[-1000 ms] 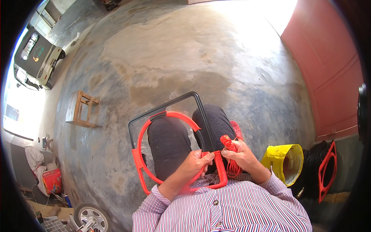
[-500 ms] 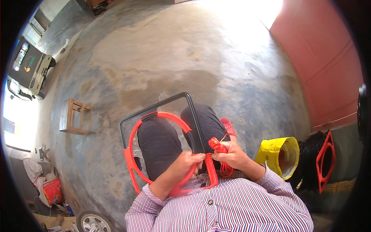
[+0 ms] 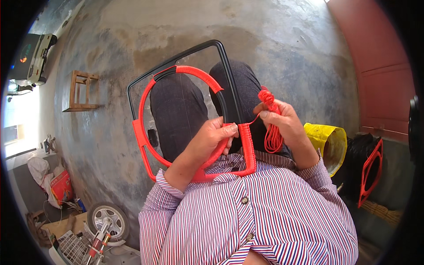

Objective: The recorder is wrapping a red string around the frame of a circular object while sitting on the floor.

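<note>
The left hand (image 3: 212,140) has its grip closed round the frame (image 3: 227,84), fingers curled over the bar where the wound red cord ends. The right hand (image 3: 282,121), just right of the frame, pinches a hank of red cord (image 3: 271,132) between thumb and fingers; its grip is shut on the bundle, whose knotted top sticks up above the knuckles and whose loops hang below. A single taut strand runs from the hank left to the frame's bar.

The step in hand looks like wrapping: the cord is pulled tight before another turn goes round the bar. The next move likely calls for passing the hank through the frame's opening while the left hand pins the last turn so it does not slacken.

The frame rests on the person's knees, against the striped shirt (image 3: 247,216). Right of the frame stands a yellow bucket (image 3: 329,141), and beyond it another red frame (image 3: 370,172).
</note>
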`<state>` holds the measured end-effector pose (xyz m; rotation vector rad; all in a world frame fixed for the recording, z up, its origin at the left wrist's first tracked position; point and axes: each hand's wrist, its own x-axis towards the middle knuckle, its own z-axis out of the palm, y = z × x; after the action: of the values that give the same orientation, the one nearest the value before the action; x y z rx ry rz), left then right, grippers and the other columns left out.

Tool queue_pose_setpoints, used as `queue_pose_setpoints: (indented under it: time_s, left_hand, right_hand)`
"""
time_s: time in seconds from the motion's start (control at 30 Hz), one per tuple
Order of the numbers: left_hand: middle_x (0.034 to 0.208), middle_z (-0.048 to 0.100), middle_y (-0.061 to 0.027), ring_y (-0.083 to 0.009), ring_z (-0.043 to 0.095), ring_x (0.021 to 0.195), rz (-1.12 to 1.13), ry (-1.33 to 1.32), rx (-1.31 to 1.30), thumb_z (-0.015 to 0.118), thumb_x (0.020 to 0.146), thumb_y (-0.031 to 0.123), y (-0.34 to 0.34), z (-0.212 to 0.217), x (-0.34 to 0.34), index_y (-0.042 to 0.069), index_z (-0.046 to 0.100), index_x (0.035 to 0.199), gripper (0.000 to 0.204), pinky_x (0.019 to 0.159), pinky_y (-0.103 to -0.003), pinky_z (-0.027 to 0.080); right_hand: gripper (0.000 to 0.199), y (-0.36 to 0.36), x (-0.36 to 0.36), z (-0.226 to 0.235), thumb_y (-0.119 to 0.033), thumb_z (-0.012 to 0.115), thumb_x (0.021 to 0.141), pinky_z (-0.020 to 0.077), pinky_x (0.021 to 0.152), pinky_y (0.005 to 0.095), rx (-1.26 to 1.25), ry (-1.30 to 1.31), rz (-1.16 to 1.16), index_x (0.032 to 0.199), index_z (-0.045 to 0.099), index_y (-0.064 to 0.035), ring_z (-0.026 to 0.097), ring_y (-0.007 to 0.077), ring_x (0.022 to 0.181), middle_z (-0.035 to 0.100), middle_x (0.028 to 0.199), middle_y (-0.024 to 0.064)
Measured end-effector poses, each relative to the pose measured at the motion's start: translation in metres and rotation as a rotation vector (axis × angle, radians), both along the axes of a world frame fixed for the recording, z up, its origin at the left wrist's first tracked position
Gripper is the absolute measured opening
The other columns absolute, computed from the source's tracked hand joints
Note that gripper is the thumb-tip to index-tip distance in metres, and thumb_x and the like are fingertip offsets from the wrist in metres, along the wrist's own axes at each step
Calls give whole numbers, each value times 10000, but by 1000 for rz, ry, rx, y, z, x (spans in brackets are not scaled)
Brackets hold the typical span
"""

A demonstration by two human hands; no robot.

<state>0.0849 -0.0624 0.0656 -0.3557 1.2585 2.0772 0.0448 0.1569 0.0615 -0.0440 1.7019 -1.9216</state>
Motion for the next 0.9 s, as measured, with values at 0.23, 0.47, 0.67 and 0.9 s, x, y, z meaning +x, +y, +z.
queue_pose_setpoints:
  time_s: [0.23, 0.47, 0.67, 0.9]
  left_hand:
    - [588, 543, -22, -85, 485, 427, -1, 14, -5, 557, 923, 205, 0, 1, 1, 41, 557, 851, 179, 415, -192, 411]
    - [554, 526, -11, -83, 470, 389, -32, -25, -42, 600, 892, 238, 1, -4, -1, 49, 550, 824, 207, 364, -196, 382]
    - [569, 541, -21, -87, 486, 409, -47, 53, -104, 598, 892, 225, 5, -4, 0, 24, 576, 868, 203, 370, -188, 397]
    - [603, 546, -28, -95, 512, 467, 66, 15, 85, 528, 926, 191, -4, -20, 2, 38, 558, 883, 162, 467, -218, 449]
  right_hand:
    - [159, -6, 11, 2, -145, 619, 877, 398, 596, 206, -13, -11, 5, 944, 621, -1, 483, 43, 648, 534, 731, -32]
    - [152, -12, 12, 1, -159, 643, 875, 389, 589, 207, 55, 65, 102, 826, 565, -38, 446, 29, 646, 481, 694, -63]
    - [102, 0, 10, -2, -120, 632, 860, 386, 585, 215, 63, 79, 192, 854, 568, -41, 436, 36, 638, 476, 701, -64]
    - [297, 30, -24, -9, -129, 631, 832, 414, 641, 215, -240, -146, -278, 1087, 537, -9, 507, 67, 713, 541, 841, 37]
